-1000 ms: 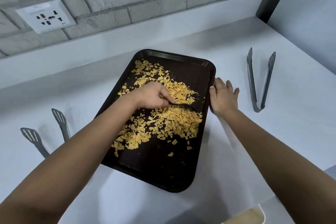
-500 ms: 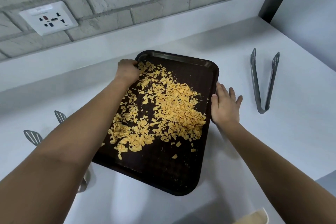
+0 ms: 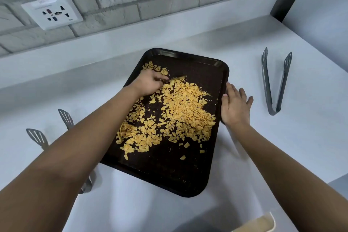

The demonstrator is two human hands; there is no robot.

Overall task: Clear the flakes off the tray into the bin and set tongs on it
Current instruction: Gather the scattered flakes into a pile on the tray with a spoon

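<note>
Sweeping step: left hand, fingers curled round a dark scraper, gathers flakes; right hand, fingers straight, steadies tray; next, tip toward bin.

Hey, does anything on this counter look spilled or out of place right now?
Yes. Broken yellow flakes lie scattered over the black tray, which sits askew on the counter. None appear to have spilled off it. The left hand is among them; the right hand rests at the tray's edge.
</note>
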